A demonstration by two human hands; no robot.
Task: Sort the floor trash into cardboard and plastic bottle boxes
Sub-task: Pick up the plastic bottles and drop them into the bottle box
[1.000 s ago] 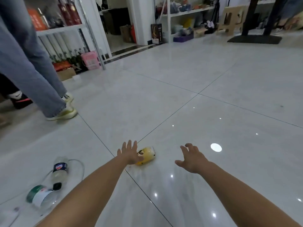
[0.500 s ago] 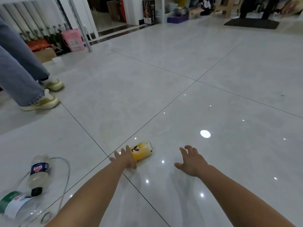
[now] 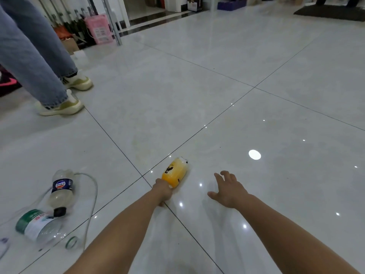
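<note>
The left hand [image 3: 163, 191] is curled over the near end of the yellow bottle [image 3: 175, 172]. Its fingers are hidden under the hand, so how far they wrap cannot be told. The bottle lies on its side on the floor [image 3: 197, 76], just right of where the tile seams cross, with its far end pointing away and slightly right.

The right hand [image 3: 229, 189] holds nothing. Its fingers are spread and relaxed, palm down, low over the tile, near the bottle on its right and apart from it.

Well to the left lie two more bottles. A blue-label bottle [image 3: 61, 191] lies on its side with its dark cap towards the near side, up against a clear green-label bottle [image 3: 37, 226] nearer the left edge. A thin tube [image 3: 96, 191] loops round them.

Farther off on the left stands a person [image 3: 29, 56] in jeans and pale shoes [image 3: 63, 107]. Behind them, at the far left, is a pink basket [image 3: 99, 29], and a dark mat [image 3: 331, 12] lies at the far right.
</note>
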